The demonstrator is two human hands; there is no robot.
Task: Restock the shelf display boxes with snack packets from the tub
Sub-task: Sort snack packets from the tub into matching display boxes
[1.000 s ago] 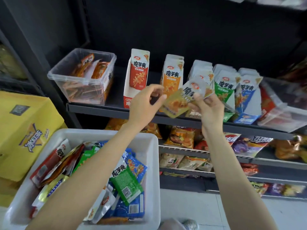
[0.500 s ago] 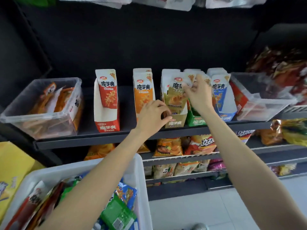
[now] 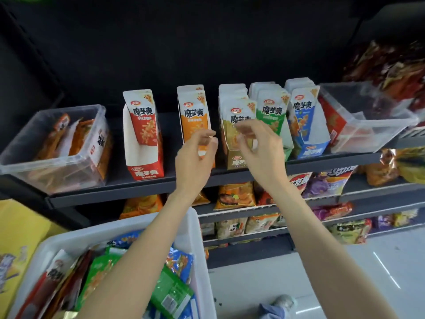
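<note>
- A person's left hand (image 3: 195, 157) hovered before the orange display box (image 3: 195, 125) on the shelf (image 3: 110, 189), fingers loosely curled, holding nothing.
- The right hand (image 3: 259, 150), blurred, reached the yellow display box (image 3: 234, 143); whether its bent fingers pinched a packet could not be told.
- The white tub (image 3: 197, 249) of snack packets (image 3: 170, 293) sat below the shelf's front edge.

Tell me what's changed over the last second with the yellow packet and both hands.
The yellow packet, held between both hands a second ago, now stands at the front of the yellow display box. The right hand has let it go and is drawing back, blurred. The left hand stays empty, fingers loosely curled. The white tub and other boxes look unchanged.
</note>
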